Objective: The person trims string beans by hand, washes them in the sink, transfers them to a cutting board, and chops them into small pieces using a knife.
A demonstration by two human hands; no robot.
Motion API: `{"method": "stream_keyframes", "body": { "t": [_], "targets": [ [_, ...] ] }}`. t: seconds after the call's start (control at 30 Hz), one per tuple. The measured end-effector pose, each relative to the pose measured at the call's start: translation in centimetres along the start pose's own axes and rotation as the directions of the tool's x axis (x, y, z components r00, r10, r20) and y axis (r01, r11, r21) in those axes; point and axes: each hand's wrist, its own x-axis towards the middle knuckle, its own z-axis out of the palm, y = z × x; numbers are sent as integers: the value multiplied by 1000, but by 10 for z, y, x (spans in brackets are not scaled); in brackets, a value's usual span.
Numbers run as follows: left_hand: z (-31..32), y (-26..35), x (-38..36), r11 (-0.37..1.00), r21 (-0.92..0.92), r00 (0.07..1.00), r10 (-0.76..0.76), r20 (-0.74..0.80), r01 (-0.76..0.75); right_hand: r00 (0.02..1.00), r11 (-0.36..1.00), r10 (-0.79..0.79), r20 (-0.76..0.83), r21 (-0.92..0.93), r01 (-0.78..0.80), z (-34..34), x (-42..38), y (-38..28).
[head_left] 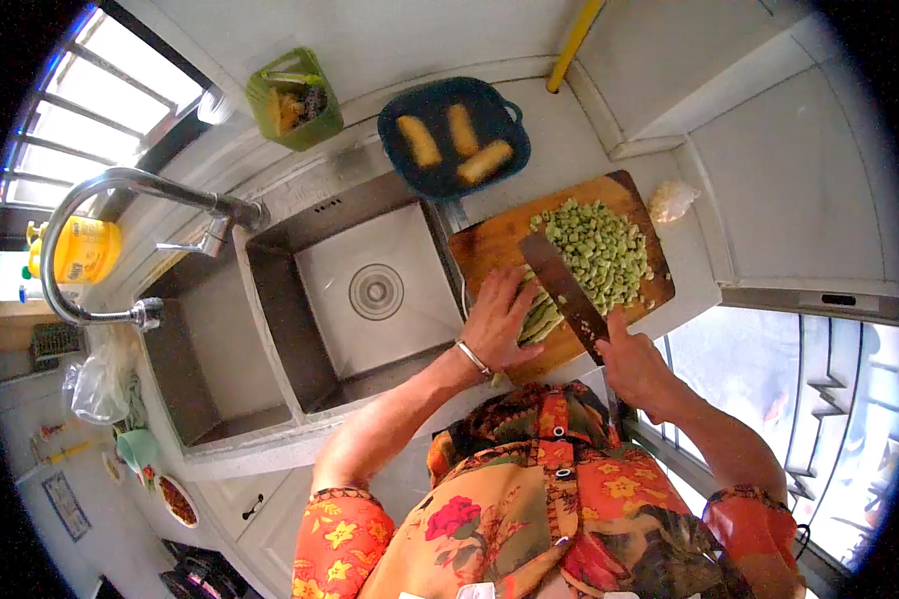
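Note:
My right hand (633, 361) is wrapped round the handle of a cleaver (561, 282), whose dark, wide blade slants across the wooden cutting board (489, 243). Left of the blade, my left hand (499, 317) presses down on a bunch of uncut green beans (540, 319), its fingers close to the blade. They are partly hidden under that hand. A wide heap of chopped green beans (601, 248) lies on the board, mostly on the far side of the blade. A few small green bits cling to the cleaver.
Left of the board is a double steel sink (342, 309) with a curved faucet (120, 180). Behind it stand a dark blue colander (440, 180) with several yellowish-brown pieces and a green basket (325, 125) of scraps. A plastic bag (672, 201) lies right of the board.

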Motion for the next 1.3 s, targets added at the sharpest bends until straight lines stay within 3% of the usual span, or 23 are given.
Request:
{"method": "stream_keyframes", "body": {
  "t": [0.1, 0.3, 0.4, 0.47, 0.6, 0.67, 0.8, 0.9, 0.97, 1.0, 1.1, 1.2, 1.3],
  "targets": [
    [3, 0, -2, 999, 35, 999, 14, -39, -12, 999, 999, 28, 19, 24, -29, -3, 0, -5],
    [8, -6, -7, 995, -62, 992, 67, -110, -75, 997, 1000, 18, 79, -7, -18, -9, 8, -8],
    [4, -3, -6, 995, -79, 985, 53, -163, -66, 991, 993, -75, 113, -79, 84, -8, 19, 4],
    [7, -7, -5, 988, -51, 968, 131, -214, -145, 973, 967, -187, 139, -147, 207, -16, 22, 2],
    [15, -10, -8, 989, -69, 964, 113, -239, -134, 978, 984, -93, 185, -135, 119, -20, 25, -12],
    [19, -14, -11, 986, -131, 972, 67, -223, -99, 975, 972, -34, 221, -219, 84, -20, 29, -20],
    [20, -13, -10, 990, -92, 970, 80, -228, -103, 961, 981, -15, 276, -180, 67, -16, 39, -19],
    [16, -16, -8, 990, -99, 977, 80, -200, -102, 975, 974, -88, 203, -189, 127, 3, 51, -16],
    [16, -18, -8, 989, -79, 973, 104, -205, -123, 985, 993, -106, 135, -41, 113, 22, 67, -12],
    [17, -17, -8, 990, -74, 974, 102, -203, -119, 984, 981, -179, 16, -76, 180, 31, 62, -11],
    [18, -14, -12, 989, -60, 973, 120, -198, -134, 994, 996, -76, 79, -33, 78, 24, 61, -13],
    [15, -11, -10, 990, -42, 971, 127, -200, -138, 998, 996, -50, -32, 68, 52, 25, 61, -7],
    [16, -11, -14, 992, -31, 975, 115, -190, -123, 991, 994, -111, -81, 3, 111, 19, 51, -10]
  ]
}}
